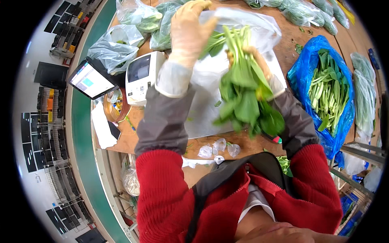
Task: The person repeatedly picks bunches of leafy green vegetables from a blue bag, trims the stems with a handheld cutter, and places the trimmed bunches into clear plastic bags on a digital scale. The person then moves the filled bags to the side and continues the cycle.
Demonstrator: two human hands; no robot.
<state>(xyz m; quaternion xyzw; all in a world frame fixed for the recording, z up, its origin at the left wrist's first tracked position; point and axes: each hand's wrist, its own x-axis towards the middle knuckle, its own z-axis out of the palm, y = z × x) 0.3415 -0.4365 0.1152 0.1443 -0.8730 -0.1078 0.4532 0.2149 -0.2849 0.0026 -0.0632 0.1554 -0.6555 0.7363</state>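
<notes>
Left hand (189, 30), gloved in thin pale latex, raised over the wooden counter (210, 146), fingers (202, 9) curled and pinching the upper rim of a clear thin plastic bag (243, 24) to hold its mouth open. Right hand (259, 67), also gloved, mostly hidden behind a bunch of dark green leafy vegetables with pale green stems (243, 89); fingers wrapped around the bunch near its middle, exact spread impossible to tell. Bunch held upside down above the counter, stems pointing up into the bag's mouth, broad leaves hanging down toward the body. Beneath both hands, a flat white tray surface (202, 117). To the left, a white label printer (139, 77) just beside a tilted tablet screen (90, 79), with a round amber bowl (115, 107) below them. Further back, several filled clear bags of greens (113, 48). To the right, a blue plastic bag lining (308, 69) holding loose long-stemmed greens (328, 93). Small crumpled clear wrappers (219, 148) lying near the counter's front edge.
</notes>
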